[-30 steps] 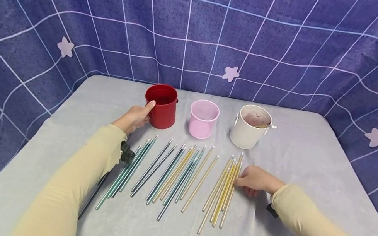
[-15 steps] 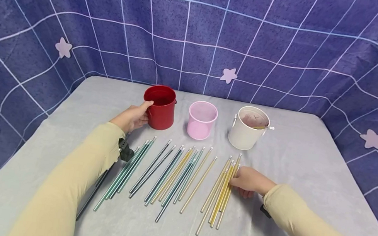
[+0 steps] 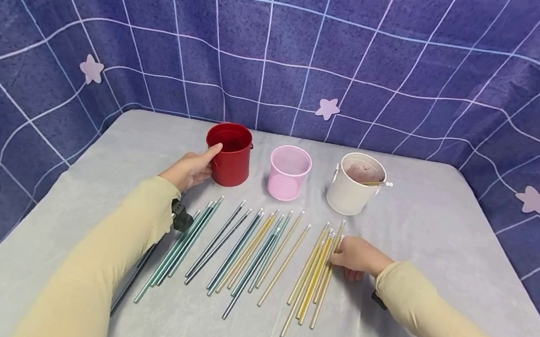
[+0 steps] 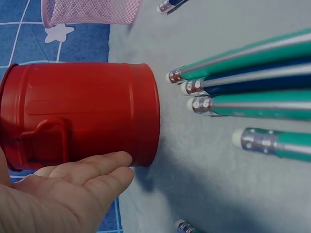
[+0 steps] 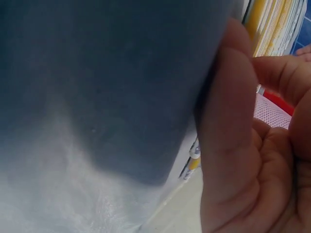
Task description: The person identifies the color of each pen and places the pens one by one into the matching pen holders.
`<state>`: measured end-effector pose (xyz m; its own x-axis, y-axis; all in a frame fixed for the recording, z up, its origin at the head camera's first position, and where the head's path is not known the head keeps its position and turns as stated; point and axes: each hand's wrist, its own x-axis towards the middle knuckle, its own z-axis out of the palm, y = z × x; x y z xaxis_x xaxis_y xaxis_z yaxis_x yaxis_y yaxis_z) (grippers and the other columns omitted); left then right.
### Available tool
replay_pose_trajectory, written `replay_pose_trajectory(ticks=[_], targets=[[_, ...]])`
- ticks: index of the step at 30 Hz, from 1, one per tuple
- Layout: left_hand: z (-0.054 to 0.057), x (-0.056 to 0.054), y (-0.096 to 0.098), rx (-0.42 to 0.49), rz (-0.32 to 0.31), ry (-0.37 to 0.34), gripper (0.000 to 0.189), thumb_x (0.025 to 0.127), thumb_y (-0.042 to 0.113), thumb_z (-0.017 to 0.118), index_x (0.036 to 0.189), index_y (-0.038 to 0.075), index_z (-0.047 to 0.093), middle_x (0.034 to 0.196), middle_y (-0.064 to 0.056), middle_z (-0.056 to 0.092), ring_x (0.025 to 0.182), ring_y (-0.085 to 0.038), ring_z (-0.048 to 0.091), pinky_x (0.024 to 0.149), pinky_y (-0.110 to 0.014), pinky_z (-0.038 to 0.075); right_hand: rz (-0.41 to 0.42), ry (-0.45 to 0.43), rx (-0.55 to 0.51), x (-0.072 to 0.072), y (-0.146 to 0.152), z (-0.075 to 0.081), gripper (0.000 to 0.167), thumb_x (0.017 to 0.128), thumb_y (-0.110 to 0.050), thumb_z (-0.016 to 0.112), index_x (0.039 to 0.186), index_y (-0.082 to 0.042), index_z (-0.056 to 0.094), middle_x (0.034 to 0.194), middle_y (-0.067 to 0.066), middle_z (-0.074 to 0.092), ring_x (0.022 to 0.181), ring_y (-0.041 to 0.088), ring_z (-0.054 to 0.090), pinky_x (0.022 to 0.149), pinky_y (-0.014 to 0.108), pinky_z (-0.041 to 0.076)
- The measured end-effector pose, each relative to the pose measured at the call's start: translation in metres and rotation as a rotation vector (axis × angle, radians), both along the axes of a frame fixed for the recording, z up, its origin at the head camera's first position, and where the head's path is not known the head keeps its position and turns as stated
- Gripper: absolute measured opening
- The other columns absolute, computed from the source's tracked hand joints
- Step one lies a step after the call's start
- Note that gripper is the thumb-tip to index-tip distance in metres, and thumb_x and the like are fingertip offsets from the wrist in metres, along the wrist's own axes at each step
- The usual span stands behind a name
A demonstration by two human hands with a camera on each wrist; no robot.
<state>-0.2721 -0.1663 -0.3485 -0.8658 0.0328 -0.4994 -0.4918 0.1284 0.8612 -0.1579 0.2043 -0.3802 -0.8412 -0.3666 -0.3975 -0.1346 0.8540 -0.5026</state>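
Observation:
Near the left back stands a red bucket (image 3: pixel 230 165), upright. My left hand (image 3: pixel 192 168) lies against its left side, the thumb at the rim; in the left wrist view its fingers (image 4: pixel 114 172) are straight along the wall below the wire handle. My right hand (image 3: pixel 357 256) is low at the right edge of a bunch of yellow pencils (image 3: pixel 309 278), thumb and index finger at the rightmost one. In the right wrist view thumb and index finger (image 5: pixel 228 97) come close together beside pencils (image 5: pixel 277 24); whether they pinch one is not clear.
A pink mesh cup (image 3: pixel 287 179) and a white bucket (image 3: pixel 347 197) with yellow pencils leaning inside stand beside the red one. Green pencils (image 3: pixel 175 255), dark blue pencils (image 3: pixel 213 251) and a mixed group lie along the table's middle. A dark pencil (image 3: pixel 129 286) lies partly behind the left forearm.
My right hand has shifted slightly left, closer over the yellow bunch, and some of those pencils have moved a little. The left hand stays at the red bucket.

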Motion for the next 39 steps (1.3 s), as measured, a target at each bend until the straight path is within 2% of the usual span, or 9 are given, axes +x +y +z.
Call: replay_pose_trajectory(ticks=[4,11,18,21,27,32,36,39], targets=[[-0.001,0.0,0.0,-0.002,-0.009,0.008,0.085,0.095,0.051,0.044,0.147,-0.01,0.016,0.151,-0.024,0.026,0.138,-0.028,0.031,0.114,-0.037,0.022,-0.015,-0.012,0.013,-0.002,0.0,0.0,0.032,0.083,-0.009,0.057,0.051,-0.007,0.055,0.041,0.004,0.054,0.035,0.009,0.051,0.037,0.028,0.048],[0.0,0.0,0.001,-0.034,-0.011,0.007,0.085,0.095,0.053,0.044,0.147,-0.009,0.02,0.15,-0.023,0.03,0.137,-0.027,0.034,0.114,-0.039,0.022,-0.011,-0.023,0.054,-0.005,-0.002,-0.001,0.04,0.089,-0.019,0.061,0.051,-0.008,0.054,0.041,0.001,0.053,0.035,0.008,0.05,0.038,0.027,0.047],[-0.003,-0.002,0.001,-0.027,-0.006,0.007,0.083,0.095,0.052,0.044,0.148,-0.008,0.02,0.15,-0.021,0.031,0.136,-0.025,0.034,0.114,-0.038,0.022,-0.106,-0.062,0.009,-0.007,-0.001,-0.003,0.032,0.084,-0.01,0.059,0.053,-0.011,0.049,0.042,0.001,0.053,0.037,0.009,0.052,0.04,0.028,0.049],[-0.004,-0.002,0.001,-0.025,0.003,0.011,0.083,0.095,0.052,0.044,0.148,-0.007,0.021,0.15,-0.02,0.031,0.136,-0.024,0.035,0.113,-0.036,0.023,-0.133,-0.058,-0.013,-0.008,0.002,-0.003,0.028,0.081,-0.01,0.056,0.054,-0.009,0.053,0.044,0.001,0.055,0.039,0.01,0.053,0.041,0.028,0.05],[-0.003,-0.001,0.0,-0.018,0.011,0.024,0.084,0.095,0.051,0.045,0.147,-0.009,0.018,0.15,-0.023,0.03,0.136,-0.025,0.034,0.113,-0.035,0.025,-0.201,-0.052,-0.201,-0.013,0.01,0.004,0.019,0.08,-0.009,0.052,0.064,-0.003,0.06,0.053,0.003,0.059,0.047,0.014,0.059,0.047,0.03,0.053],[-0.003,-0.001,0.001,-0.013,0.005,0.032,0.085,0.096,0.049,0.046,0.147,-0.01,0.015,0.151,-0.024,0.026,0.138,-0.025,0.031,0.112,-0.033,0.026,-0.219,0.007,-0.324,-0.019,0.014,0.011,0.013,0.08,-0.004,0.052,0.073,0.004,0.06,0.057,0.003,0.06,0.052,0.013,0.06,0.051,0.029,0.055],[-0.004,-0.002,0.001,0.001,0.015,0.044,0.084,0.096,0.046,0.047,0.147,-0.012,0.013,0.151,-0.024,0.025,0.138,-0.024,0.03,0.111,-0.032,0.028,-0.244,0.077,-0.391,-0.021,0.015,0.02,0.021,0.082,-0.003,0.053,0.091,0.014,0.061,0.064,0.001,0.061,0.055,0.012,0.061,0.055,0.031,0.056],[-0.005,-0.003,0.0,-0.003,0.02,0.042,0.083,0.096,0.047,0.047,0.147,-0.011,0.015,0.151,-0.024,0.027,0.138,-0.024,0.031,0.111,-0.033,0.028,-0.274,0.125,-0.449,-0.021,0.015,0.03,0.026,0.083,-0.003,0.053,0.098,0.017,0.06,0.066,0.001,0.063,0.056,0.009,0.061,0.057,0.031,0.057]])
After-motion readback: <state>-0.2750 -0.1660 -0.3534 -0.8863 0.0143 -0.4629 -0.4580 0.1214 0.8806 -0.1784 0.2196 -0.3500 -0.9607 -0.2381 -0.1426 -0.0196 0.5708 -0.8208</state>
